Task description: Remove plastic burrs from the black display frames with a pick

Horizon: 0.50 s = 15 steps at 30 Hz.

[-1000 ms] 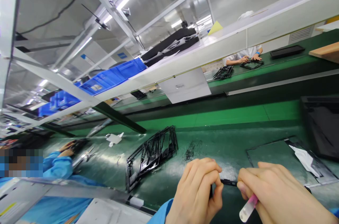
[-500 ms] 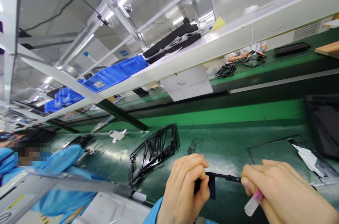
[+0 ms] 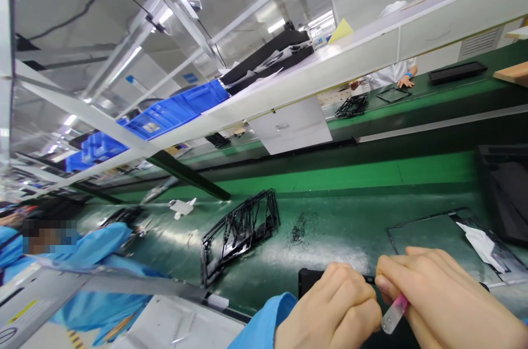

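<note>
A black plastic frame (image 3: pixel 308 281) runs beneath both of my hands, low in the view; much of it is hidden behind my fingers. My left hand (image 3: pixel 330 308), in a blue sleeve, is closed over its edge, fingers curled. Close beside it, my right hand (image 3: pixel 449 297) is closed on a small flat tool (image 3: pixel 395 314) whose visible end is clear with a pink part. The tool's other end is hidden in the fist. Between the hands only a short bit of the frame's edge shows.
A stack of black frames (image 3: pixel 241 236) lies left of centre on the green bench (image 3: pixel 342 228), with dark scraps (image 3: pixel 303 228) nearby. At right are another thin frame, white paper (image 3: pixel 480 247) and a black tray (image 3: pixel 505 195). A blue-clad co-worker (image 3: pixel 99 244) sits left; another person works opposite.
My left hand has moved right along the frame, close to my right hand, uncovering the frame's left corner. My right hand stays nearly in place. The person opposite has set a frame down.
</note>
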{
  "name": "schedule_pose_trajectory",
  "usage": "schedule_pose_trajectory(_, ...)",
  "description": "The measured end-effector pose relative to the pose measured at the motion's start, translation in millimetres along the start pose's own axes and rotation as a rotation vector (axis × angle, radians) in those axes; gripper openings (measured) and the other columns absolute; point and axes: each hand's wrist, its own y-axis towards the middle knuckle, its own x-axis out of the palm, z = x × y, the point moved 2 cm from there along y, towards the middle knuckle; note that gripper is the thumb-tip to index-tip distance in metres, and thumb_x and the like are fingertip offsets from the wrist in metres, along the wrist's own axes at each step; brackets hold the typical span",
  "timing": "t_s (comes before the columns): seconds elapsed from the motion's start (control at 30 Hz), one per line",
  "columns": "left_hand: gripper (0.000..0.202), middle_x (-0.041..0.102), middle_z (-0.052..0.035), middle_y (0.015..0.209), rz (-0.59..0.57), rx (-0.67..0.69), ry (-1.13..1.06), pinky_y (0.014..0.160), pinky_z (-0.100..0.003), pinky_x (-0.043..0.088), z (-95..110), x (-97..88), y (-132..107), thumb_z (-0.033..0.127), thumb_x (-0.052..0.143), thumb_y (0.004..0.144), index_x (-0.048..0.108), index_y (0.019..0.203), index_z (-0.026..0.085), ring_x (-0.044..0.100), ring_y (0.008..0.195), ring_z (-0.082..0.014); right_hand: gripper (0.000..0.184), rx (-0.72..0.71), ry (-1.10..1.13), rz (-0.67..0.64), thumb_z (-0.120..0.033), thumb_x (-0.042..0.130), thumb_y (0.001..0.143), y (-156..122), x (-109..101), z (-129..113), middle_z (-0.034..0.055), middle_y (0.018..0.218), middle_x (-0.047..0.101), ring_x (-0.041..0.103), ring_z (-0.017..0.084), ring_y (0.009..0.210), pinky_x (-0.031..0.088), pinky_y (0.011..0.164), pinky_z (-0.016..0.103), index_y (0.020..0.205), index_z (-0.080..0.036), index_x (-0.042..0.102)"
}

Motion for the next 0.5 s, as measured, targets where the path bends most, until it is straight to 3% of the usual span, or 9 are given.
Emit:
schedule_pose_trajectory(0.17,0.028,0.071,-0.0062,0.091,-0.172,-0.057,0.040,0.075,-0.033,0.050,-3,-7.8,-5,0.020,0.031,0.115,0.059,0.109,0.018,0.061,0.079,-0.0186,0.030,-0.003,-0.012,0.041,0.000,0.042,0.083,3,-1,-5,-0.0023,0.065,0.068,0.071,0.023,0.058,0.053,0.069,0.033,0.078,-0.027,0.054)
schedule_pose_trajectory(0.3,0.033,0.069,-0.0066,0.089,-0.190,-0.111,0.036,0.073,-0.031,0.049,-9,-25.6,-10,0.025,0.030,0.116,0.061,0.111,0.018,0.060,0.078,-0.0181,0.030,0.009,-0.003,0.040,0.000,0.042,0.081,8,-3,-6,-0.0025,0.062,0.064,0.068,0.024,0.057,0.049,0.060,0.033,0.075,-0.027,0.053)
schedule_pose_trajectory(0.5,0.030,0.069,-0.0071,0.090,-0.184,-0.148,0.129,0.070,-0.027,0.053,-12,-52.6,-15,0.025,0.036,0.116,0.065,0.114,0.017,0.062,0.078,-0.0168,0.033,0.003,0.019,0.000,0.001,0.039,0.079,12,-4,-7,-0.0032,0.060,0.062,0.067,0.025,0.053,0.050,0.059,0.036,0.074,-0.028,0.054)
